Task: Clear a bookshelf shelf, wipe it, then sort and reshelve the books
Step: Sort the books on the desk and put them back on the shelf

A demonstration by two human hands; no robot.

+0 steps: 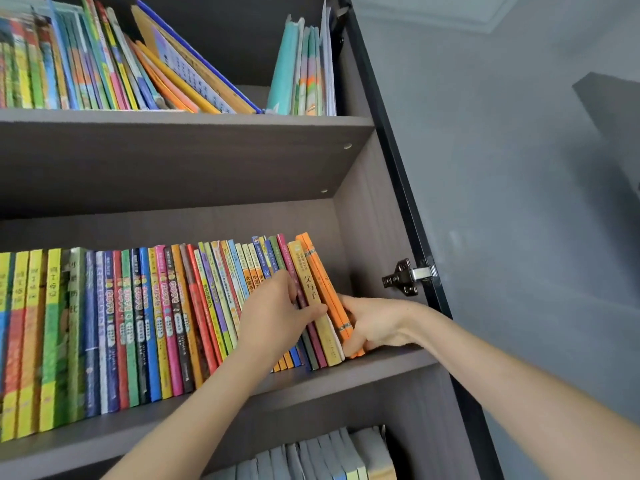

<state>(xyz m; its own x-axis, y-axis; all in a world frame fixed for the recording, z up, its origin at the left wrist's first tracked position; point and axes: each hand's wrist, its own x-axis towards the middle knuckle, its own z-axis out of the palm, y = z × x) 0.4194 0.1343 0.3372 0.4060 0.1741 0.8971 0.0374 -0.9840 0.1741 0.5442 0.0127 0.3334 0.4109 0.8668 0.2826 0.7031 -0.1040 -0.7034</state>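
Nearest the camera, two bare forearms are stretched up from the bottom edge towards the right end of the middle grey wooden shelf (pixel 388 363). A long row of colourful thin paperback books (pixel 138 323) is stood along that shelf, leaning slightly left at the top. At its right end a tan-yellow paperback book (pixel 309 289) is gripped by the left hand (pixel 273 313): the thumb is laid across its spine and the fingers are curled over the spines just left of it. Touching that book on the right, two thin orange books (pixel 323 282) are held low down by the right hand (pixel 374 323), whose fingers are curled round their far side.

On the shelf above, more bright picture books (pixel 104 64) are seen leaning, and a few teal books (pixel 294 71) are stood at the right. Pale grey-blue books (pixel 329 452) are seen on the shelf below. A dark-framed cabinet door (pixel 398 168) is swung open at the right, carried on a metal hinge (pixel 405 277).
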